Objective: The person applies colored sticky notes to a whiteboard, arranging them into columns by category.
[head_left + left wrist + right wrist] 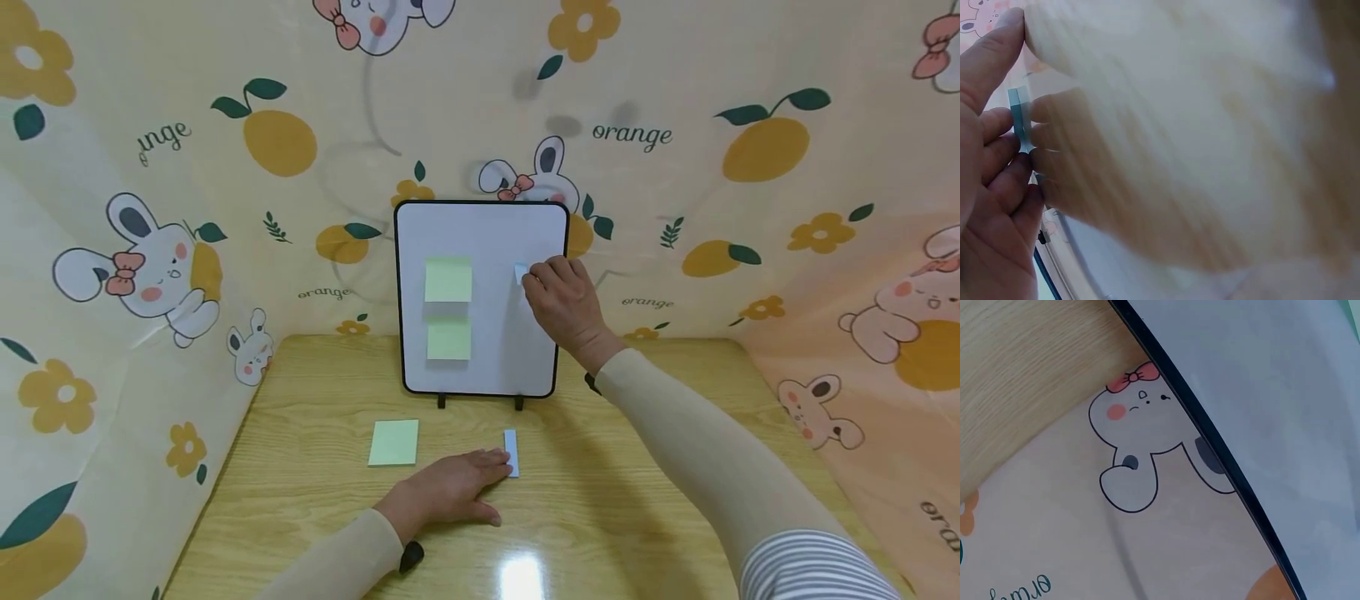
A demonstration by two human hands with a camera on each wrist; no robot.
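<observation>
A small whiteboard (pixel 491 225) with a black rim stands upright on the table. Two pale green sticky notes, an upper one (pixel 448 280) and a lower one (pixel 449 338), are on its left half. At its right half my right hand (pixel 562 304) pinches a small light blue sticky note (pixel 520 272), largely covered by the fingers, right at the board's surface. My left hand (pixel 453 490) lies low over the table, straight fingertips touching a narrow light blue sticky pad (pixel 512 454). In the left wrist view, the fingers (pixel 1000 150) reach this blue pad (pixel 1017 119). The right wrist view has no hand in it.
A pale green sticky pad (pixel 393 442) lies on the wooden table (pixel 300 492), left of my left hand. Two short black feet (pixel 442 402) hold up the board. A printed backdrop cloth (pixel 465 92) with rabbits and oranges encloses the back and sides.
</observation>
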